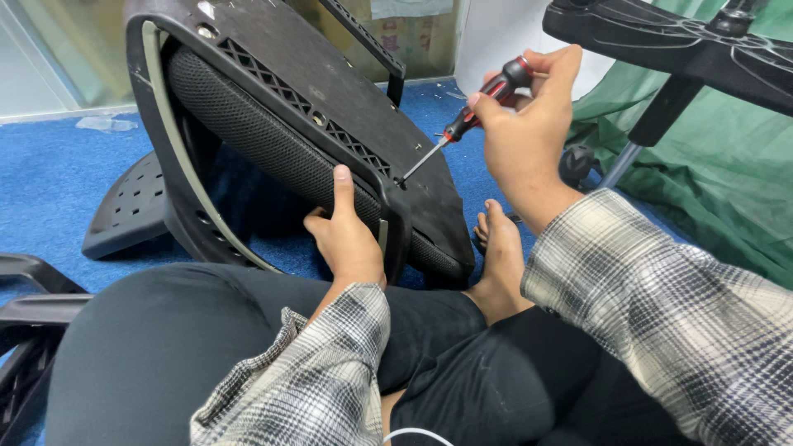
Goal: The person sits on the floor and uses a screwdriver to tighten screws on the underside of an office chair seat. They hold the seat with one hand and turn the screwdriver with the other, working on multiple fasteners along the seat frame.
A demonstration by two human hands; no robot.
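**Driving a screw into the chair seat**

Gripping the rim of the upturned black office chair seat (330, 99) with my left hand (345, 235), thumb up on the mesh cushion (256, 140). My right hand (524, 124), at two o'clock, is clenched round the red-and-black screwdriver (471, 116), its tip in a screw (401, 182) on the seat's underside. Blue carpet (49, 182) lies beneath.

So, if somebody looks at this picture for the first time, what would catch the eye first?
Probably the red-and-black-handled screwdriver in the right hand, upper middle, its tip at a screw in the black plastic chair seat underside. Just below, the left hand grips the edge of that tilted seat, beside its black mesh cushion. All this lies on a blue carpet floor.
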